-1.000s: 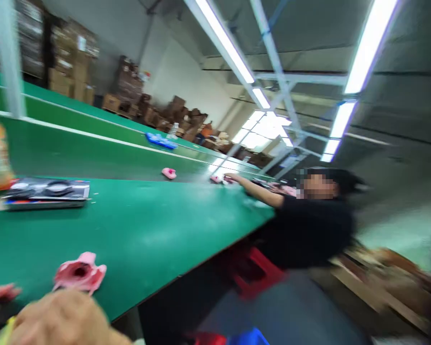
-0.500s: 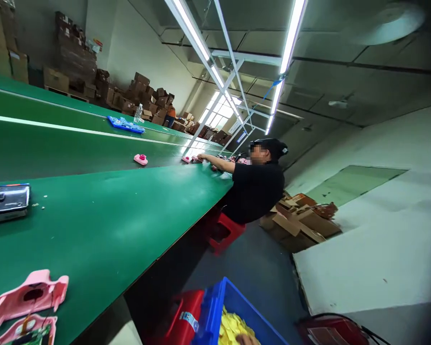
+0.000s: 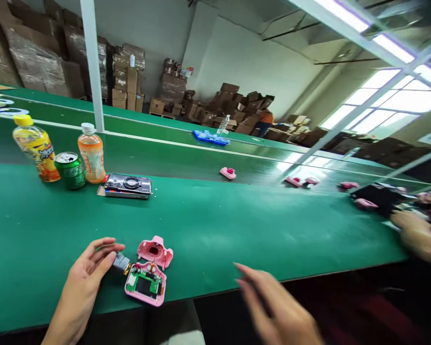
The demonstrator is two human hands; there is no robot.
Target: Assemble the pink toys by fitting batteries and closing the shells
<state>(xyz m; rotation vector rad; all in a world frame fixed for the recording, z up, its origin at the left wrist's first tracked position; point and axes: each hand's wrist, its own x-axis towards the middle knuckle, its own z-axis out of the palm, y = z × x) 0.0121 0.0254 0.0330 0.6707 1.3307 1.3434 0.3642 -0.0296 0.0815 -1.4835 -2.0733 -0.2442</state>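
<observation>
At the lower left, my left hand [image 3: 84,278] pinches a small grey block [image 3: 120,262] with amber tape at its end, close to an opened pink toy camera. The camera's rear half [image 3: 145,283] lies on the bench with its green circuit board facing up. Just behind it rests the pink front shell [image 3: 155,251], showing a dark round hole. My right hand [image 3: 276,306] is blurred, over the bench's front edge to the right of the camera. Its fingers are stretched out and apart, with nothing visible between them.
Two drink bottles [image 3: 91,153], a green can [image 3: 70,170] and a boxed camera-like item [image 3: 128,186] stand at the left. Pink cameras [image 3: 228,173] and a blue tray [image 3: 211,138] lie along the green bench [image 3: 201,215]. A co-worker's arm [image 3: 418,235] reaches in at right.
My view has swung left and down onto the bench. A hand in the blue bin of yellow pieces was visible before; now both my hands show near the opened pink camera.
</observation>
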